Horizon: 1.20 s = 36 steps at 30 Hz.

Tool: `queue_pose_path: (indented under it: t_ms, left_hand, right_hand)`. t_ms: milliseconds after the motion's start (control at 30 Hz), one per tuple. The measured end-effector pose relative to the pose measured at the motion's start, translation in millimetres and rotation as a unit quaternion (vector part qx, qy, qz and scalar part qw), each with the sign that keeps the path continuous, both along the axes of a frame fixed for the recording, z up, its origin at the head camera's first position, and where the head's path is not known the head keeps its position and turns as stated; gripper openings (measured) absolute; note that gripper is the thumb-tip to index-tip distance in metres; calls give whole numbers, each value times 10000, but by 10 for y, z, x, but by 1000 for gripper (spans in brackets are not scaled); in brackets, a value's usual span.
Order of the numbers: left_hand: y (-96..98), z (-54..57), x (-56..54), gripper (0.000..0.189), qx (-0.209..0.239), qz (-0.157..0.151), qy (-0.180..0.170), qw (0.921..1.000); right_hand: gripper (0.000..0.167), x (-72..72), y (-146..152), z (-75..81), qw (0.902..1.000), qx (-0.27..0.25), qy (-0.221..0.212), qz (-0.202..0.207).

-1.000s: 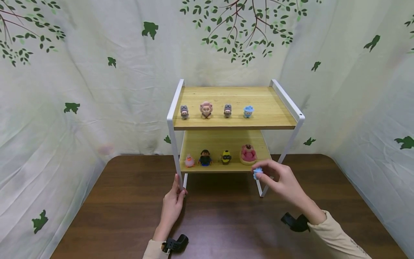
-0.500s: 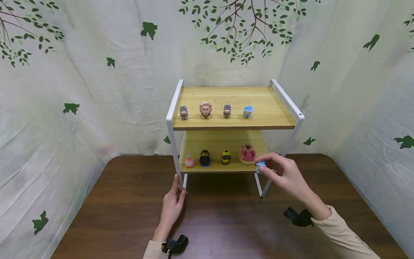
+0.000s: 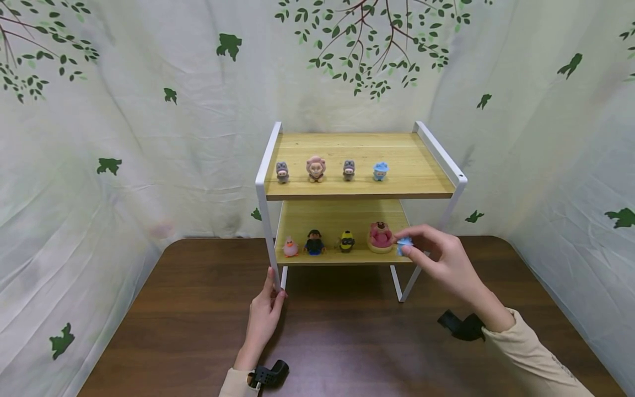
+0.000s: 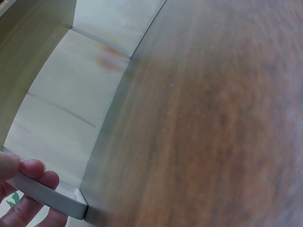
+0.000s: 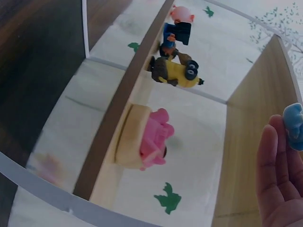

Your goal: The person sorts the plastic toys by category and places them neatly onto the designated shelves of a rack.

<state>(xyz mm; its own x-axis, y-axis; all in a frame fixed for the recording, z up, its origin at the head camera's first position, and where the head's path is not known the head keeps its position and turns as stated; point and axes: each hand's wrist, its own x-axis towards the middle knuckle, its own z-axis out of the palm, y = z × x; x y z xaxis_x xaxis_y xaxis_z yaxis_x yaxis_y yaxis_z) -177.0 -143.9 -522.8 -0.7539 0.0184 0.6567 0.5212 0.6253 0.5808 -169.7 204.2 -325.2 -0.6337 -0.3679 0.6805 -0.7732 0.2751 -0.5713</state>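
Observation:
My right hand (image 3: 448, 262) pinches a small light-blue figurine (image 3: 403, 245) between thumb and fingers at the right end of the lower shelf board (image 3: 342, 212). Whether the figurine touches the board cannot be told. In the right wrist view the same blue figurine (image 5: 294, 125) sits at the fingertips, partly cut off by the frame. Just left of it sits a pink bear figurine (image 3: 381, 236) with a tan base. My left hand (image 3: 264, 314) grips the white left leg of the shelf rack (image 3: 270, 240), thumb and fingers round the metal bar (image 4: 52, 196).
Left of the bear stand a yellow goggled figurine (image 3: 346, 241), a dark-clothed figurine (image 3: 315, 243) and a pink bird figurine (image 3: 290, 248). Several small figurines line the upper board (image 3: 357, 144), a blue-hatted one (image 3: 380, 171) rightmost. The rack stands on a brown table (image 3: 198, 309).
My right hand has carried the blue figurine up and to the right, from below the lower board's front edge to beside the pink bear. My left hand has stayed on the leg.

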Motion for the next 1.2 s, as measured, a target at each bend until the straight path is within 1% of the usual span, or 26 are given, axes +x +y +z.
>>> queue_pose_path:
  t_ms: [100,200,400,567,633,800,1200]
  left_hand:
    - [1,-3,-3,96,-6,-8,26,10000]
    - [1,-8,-4,96,-11,3,-19,10000]
    - [3,-6,-7,90,20,11,-115,9999]
    - [3,1,-6,88,22,20,-124,9999]
    - [4,4,-5,90,27,25,-126,9999]
    - [2,1,0,99,27,37,-160,9999]
    - [-4,-14,-3,98,29,38,-190,9998]
  right_hand:
    - [31,4,1,47,10000,-23,-19,-25]
    - [30,10,5,106,10000,-12,-78,-49]
    - [28,13,29,221,9998,32,-162,-134]
    - [29,1,30,298,9996,-123,-211,-113]
    - [29,-5,25,328,9995,-197,-226,-96]
    - [28,-26,17,405,9995,-312,-86,-67]
    - [24,-57,-22,571,9971,-692,159,-255]
